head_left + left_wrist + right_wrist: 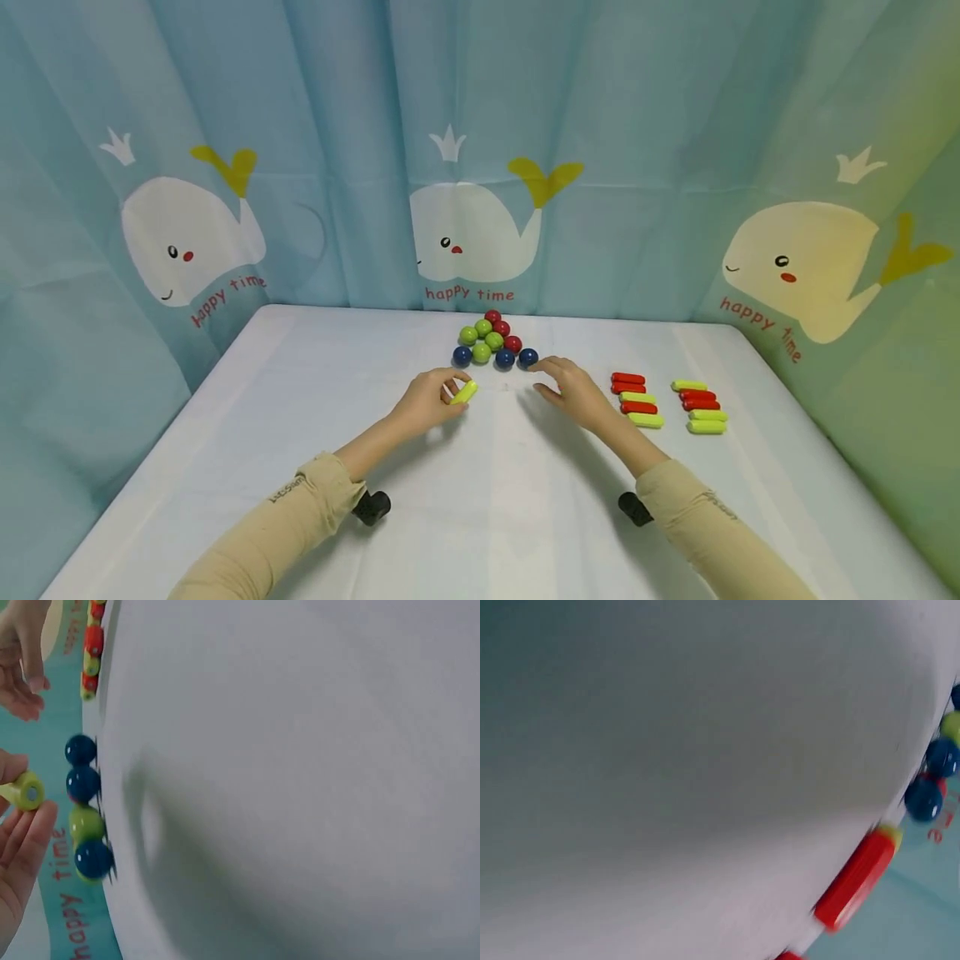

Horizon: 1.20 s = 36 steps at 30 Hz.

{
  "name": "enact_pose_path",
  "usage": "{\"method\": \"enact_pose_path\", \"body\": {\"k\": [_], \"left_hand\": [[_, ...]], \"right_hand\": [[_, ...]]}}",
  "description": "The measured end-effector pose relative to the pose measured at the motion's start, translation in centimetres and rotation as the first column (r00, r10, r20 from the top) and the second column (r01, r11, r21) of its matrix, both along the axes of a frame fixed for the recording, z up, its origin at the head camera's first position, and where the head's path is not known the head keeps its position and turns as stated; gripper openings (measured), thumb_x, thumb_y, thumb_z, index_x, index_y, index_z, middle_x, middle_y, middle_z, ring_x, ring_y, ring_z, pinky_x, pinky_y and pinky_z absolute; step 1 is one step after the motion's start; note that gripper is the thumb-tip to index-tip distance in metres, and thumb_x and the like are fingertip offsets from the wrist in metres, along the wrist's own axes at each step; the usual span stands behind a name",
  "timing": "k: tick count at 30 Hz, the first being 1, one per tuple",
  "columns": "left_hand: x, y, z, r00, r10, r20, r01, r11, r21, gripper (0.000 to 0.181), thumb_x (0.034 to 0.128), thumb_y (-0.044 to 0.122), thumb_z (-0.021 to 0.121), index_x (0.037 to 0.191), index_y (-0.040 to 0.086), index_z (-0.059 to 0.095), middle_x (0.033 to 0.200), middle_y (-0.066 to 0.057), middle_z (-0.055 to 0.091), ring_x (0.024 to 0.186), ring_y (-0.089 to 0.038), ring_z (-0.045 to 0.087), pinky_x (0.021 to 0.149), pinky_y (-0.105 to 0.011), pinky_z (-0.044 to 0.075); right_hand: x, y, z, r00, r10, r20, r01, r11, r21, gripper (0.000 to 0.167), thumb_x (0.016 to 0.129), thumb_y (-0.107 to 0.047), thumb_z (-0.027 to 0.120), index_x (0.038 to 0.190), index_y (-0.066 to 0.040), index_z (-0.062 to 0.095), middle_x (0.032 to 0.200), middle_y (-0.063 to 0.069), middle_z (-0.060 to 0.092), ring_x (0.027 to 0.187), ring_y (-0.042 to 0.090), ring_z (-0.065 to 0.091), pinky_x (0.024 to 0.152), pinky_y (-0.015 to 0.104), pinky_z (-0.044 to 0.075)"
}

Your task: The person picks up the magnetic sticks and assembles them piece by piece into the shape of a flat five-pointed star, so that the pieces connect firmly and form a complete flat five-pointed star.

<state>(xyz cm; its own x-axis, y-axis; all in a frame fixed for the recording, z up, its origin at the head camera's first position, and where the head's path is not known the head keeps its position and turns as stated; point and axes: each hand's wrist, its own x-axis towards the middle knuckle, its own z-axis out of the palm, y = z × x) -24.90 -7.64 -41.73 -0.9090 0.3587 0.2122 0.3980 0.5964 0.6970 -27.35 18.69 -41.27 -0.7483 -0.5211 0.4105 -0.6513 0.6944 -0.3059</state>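
The left hand (426, 404) pinches one yellow-green stick (465, 392) between thumb and fingers, in the air above the surface (315, 383), in front of the grouped balls (493, 342); the right hand (576, 396) holds nothing, its fingers being parted and slightly bent, near the rightmost blue ball (528, 357); to the right lie two columns of red and yellow-green sticks (638, 398).

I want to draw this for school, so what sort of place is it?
Maybe a play corner, though I can't be sure. A light-blue cloth curtain with white cartoon whales hangs behind the white table, which holds shiny red, green and dark-blue balls.
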Motion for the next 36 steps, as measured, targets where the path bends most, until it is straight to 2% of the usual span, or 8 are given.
{"method": "enact_pose_path", "body": {"k": [6,11,15,18,24,29,36], "left_hand": [[0.6,-2.3,0.5,0.997,0.071,-0.018,-0.07,0.997,0.042,0.038,0.0769,0.007,0.076,0.113,0.009,0.065,0.088,-0.007,0.064,0.071,-0.012,0.058,0.064,-0.023,0.051],[1.4,-3.7,0.9,0.997,0.078,-0.009,-0.077,0.994,0.073,0.04,0.0774,0.006,0.075,0.115,0.007,0.064,0.092,-0.009,0.064,0.076,-0.014,0.059,0.068,-0.025,0.052],[2.0,-4.7,0.8,0.995,0.1,0.001,-0.099,0.99,0.101,0.04,0.0775,0.006,0.075,0.116,0.007,0.064,0.092,-0.009,0.064,0.076,-0.014,0.058,0.067,-0.024,0.052],[2.4,-5.3,0.5,0.994,0.107,0.002,-0.106,0.987,0.117,0.039,0.0776,0.006,0.075,0.115,0.006,0.065,0.091,-0.009,0.065,0.075,-0.013,0.058,0.066,-0.023,0.052],[2.9,-5.7,-0.1,0.994,0.112,0.004,-0.112,0.985,0.129,0.039,0.0775,0.007,0.075,0.115,0.005,0.065,0.091,-0.009,0.065,0.075,-0.013,0.058,0.065,-0.023,0.052],[3.1,-5.8,-0.3,0.993,0.118,0.002,-0.117,0.983,0.143,0.039,0.0772,0.005,0.075,0.115,0.004,0.065,0.091,-0.009,0.066,0.076,-0.014,0.059,0.065,-0.023,0.052],[3.7,-5.6,-0.6,0.994,0.11,0.017,-0.112,0.984,0.141,0.036,0.0784,0.001,0.072,0.114,0.001,0.065,0.091,-0.01,0.065,0.076,-0.013,0.058,0.065,-0.021,0.052]], "right_hand": [[-1.3,-2.9,0.2,0.999,0.045,-0.019,-0.045,0.999,0.009,0.028,0.084,-0.004,0.069,0.11,0.003,0.063,0.107,0.016,0.066,0.1,0.029,0.062,0.088,0.041,0.051],[-2.5,-4.6,0.6,0.998,0.052,-0.022,-0.052,0.999,0.005,0.027,0.084,-0.003,0.068,0.109,0.004,0.062,0.105,0.018,0.066,0.095,0.031,0.062,0.084,0.04,0.053],[-3.7,-5.8,0.6,0.999,0.046,-0.003,-0.046,0.999,-0.018,0.027,0.084,-0.002,0.068,0.109,0.006,0.062,0.107,0.02,0.065,0.1,0.033,0.06,0.088,0.042,0.051],[-4.5,-6.8,0.4,0.999,0.038,0.003,-0.038,0.999,0.001,0.028,0.084,-0.002,0.068,0.11,0.007,0.062,0.109,0.02,0.065,0.103,0.033,0.06,0.092,0.042,0.049],[-5.5,-8.2,0.2,0.999,0.008,0.047,-0.011,0.998,0.062,0.032,0.083,0.0,0.067,0.114,0.006,0.06,0.114,0.019,0.064,0.106,0.031,0.06,0.092,0.04,0.049],[-6.0,-8.9,0.0,0.993,-0.055,0.103,0.045,0.994,0.104,0.032,0.085,-0.003,0.066,0.116,0.004,0.059,0.114,0.018,0.063,0.104,0.027,0.06,0.09,0.036,0.051],[-6.3,-9.3,-0.2,0.99,-0.097,0.103,0.082,0.986,0.144,0.03,0.086,-0.003,0.065,0.115,0.005,0.06,0.113,0.017,0.063,0.104,0.029,0.06,0.09,0.036,0.051]]}}
